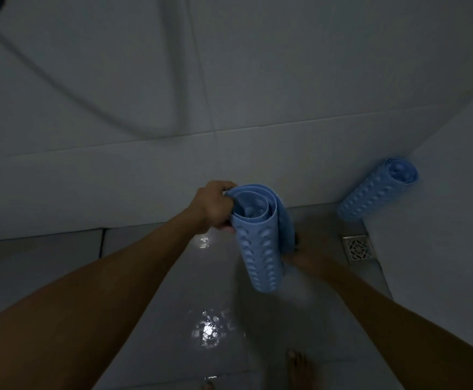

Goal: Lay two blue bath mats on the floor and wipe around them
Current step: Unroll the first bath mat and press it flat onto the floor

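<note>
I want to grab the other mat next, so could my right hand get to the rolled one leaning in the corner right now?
Probably not yet: the right hand is behind the held mat, seemingly supporting it. The path to the corner mat looks unobstructed.

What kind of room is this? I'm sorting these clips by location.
Most likely a bathroom or shower area: tiled walls, a wet glossy floor with a metal drain grate, and rolled blue bath mats.

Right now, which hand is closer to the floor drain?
Right. The right hand sits under the held rolled mat, just left of the floor drain. The left hand grips the roll's top edge, farther left.
</note>
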